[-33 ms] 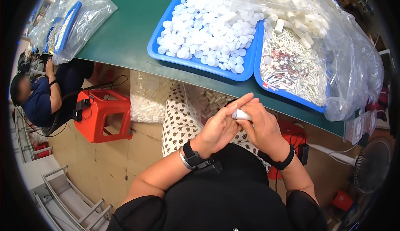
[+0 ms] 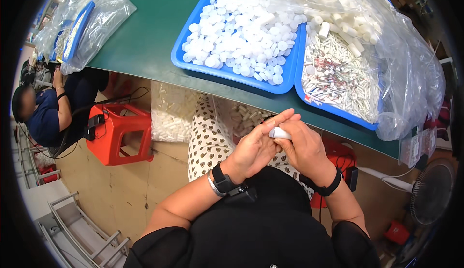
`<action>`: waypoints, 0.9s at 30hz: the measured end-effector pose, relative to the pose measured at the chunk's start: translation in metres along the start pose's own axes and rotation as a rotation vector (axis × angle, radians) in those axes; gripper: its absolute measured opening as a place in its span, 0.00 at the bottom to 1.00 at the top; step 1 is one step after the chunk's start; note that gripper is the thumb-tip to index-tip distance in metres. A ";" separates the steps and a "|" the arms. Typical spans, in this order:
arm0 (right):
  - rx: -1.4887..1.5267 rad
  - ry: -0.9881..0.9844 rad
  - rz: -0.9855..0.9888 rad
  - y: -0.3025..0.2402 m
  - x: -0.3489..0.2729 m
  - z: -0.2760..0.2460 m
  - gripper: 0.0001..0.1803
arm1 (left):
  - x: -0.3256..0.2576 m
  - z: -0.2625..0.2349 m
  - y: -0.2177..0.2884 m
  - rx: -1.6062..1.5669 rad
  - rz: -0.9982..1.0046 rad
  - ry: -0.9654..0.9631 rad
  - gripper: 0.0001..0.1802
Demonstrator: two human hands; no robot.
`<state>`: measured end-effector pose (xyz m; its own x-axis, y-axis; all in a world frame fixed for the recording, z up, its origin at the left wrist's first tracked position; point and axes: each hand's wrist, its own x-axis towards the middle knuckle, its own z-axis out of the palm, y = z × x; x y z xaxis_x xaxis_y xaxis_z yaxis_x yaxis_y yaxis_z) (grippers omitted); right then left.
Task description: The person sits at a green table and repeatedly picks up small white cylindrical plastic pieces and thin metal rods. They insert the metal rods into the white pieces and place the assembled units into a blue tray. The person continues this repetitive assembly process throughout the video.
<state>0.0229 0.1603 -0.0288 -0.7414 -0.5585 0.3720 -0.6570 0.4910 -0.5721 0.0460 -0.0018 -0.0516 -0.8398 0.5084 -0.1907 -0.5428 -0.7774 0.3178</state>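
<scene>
My right hand (image 2: 307, 148) pinches a short white cylinder (image 2: 280, 133) between thumb and fingers, its flat greyish end turned toward my left. Close against it, my left hand (image 2: 253, 149) lies with the palm up and the fingers stretched out; their tips are partly behind the right hand. Both hands are over my lap, just below the table's near edge. Beyond them stands a blue tray (image 2: 180, 61) heaped with translucent white discs (image 2: 232, 36). Beside it, a second blue tray (image 2: 338, 116) holds many thin white and reddish sticks (image 2: 333, 77) and some thicker white cylinders (image 2: 325, 30).
A clear plastic bag (image 2: 411, 70) drapes over the right tray on the green table (image 2: 145, 31). At left, a person (image 2: 48, 111) sits near a red stool (image 2: 113, 137). Bags of white pieces (image 2: 169, 118) lie under the table. A fan (image 2: 431, 190) stands at right.
</scene>
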 end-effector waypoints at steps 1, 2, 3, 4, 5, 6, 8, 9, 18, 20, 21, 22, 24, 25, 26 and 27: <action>-0.048 -0.020 -0.031 0.001 0.001 -0.001 0.17 | -0.001 -0.001 -0.001 -0.032 -0.012 0.010 0.29; -0.062 -0.028 -0.027 -0.001 0.001 -0.001 0.15 | -0.002 0.000 -0.004 -0.064 0.014 0.035 0.28; -0.073 -0.036 -0.021 -0.005 0.002 0.000 0.14 | -0.003 0.001 -0.010 -0.095 0.040 0.062 0.27; -0.085 -0.044 -0.016 -0.008 0.002 0.003 0.12 | -0.004 0.002 -0.015 -0.126 0.066 0.089 0.26; -0.086 -0.030 -0.009 -0.009 0.003 0.006 0.12 | -0.004 0.001 -0.016 -0.156 0.080 0.082 0.26; -0.087 -0.016 -0.001 -0.011 0.003 0.010 0.12 | -0.005 0.001 -0.018 -0.186 0.093 0.075 0.25; -0.100 0.006 0.046 -0.015 0.002 0.018 0.12 | -0.006 0.002 -0.019 -0.216 0.108 0.081 0.24; -0.111 0.016 0.085 -0.019 0.001 0.021 0.13 | -0.006 0.004 -0.018 -0.213 0.107 0.093 0.24; 0.070 -0.009 0.226 -0.019 0.002 0.020 0.17 | -0.005 0.002 -0.004 0.023 0.043 0.169 0.33; 0.089 -0.024 0.224 -0.017 -0.001 0.019 0.16 | -0.005 -0.001 -0.006 0.087 0.054 0.154 0.35; 0.089 -0.039 0.228 -0.015 -0.004 0.021 0.15 | -0.005 -0.001 -0.008 0.119 0.062 0.149 0.36; 0.088 -0.053 0.232 -0.013 -0.006 0.022 0.15 | -0.005 -0.001 -0.011 0.151 0.071 0.144 0.36; 0.076 -0.019 0.204 -0.016 -0.005 0.026 0.14 | -0.005 -0.002 -0.019 0.179 0.115 0.149 0.37; 0.071 -0.001 0.191 -0.018 -0.005 0.028 0.13 | -0.005 -0.002 -0.021 0.193 0.136 0.152 0.37; 0.107 -0.003 0.221 -0.017 -0.005 0.029 0.13 | -0.006 -0.001 -0.020 0.208 0.121 0.161 0.37; 0.145 -0.005 0.251 -0.015 -0.006 0.030 0.12 | -0.007 0.000 -0.017 0.223 0.107 0.173 0.38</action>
<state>0.0416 0.1358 -0.0446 -0.8772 -0.4355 0.2023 -0.4268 0.5140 -0.7441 0.0611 0.0082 -0.0555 -0.8922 0.3427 -0.2942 -0.4509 -0.7127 0.5373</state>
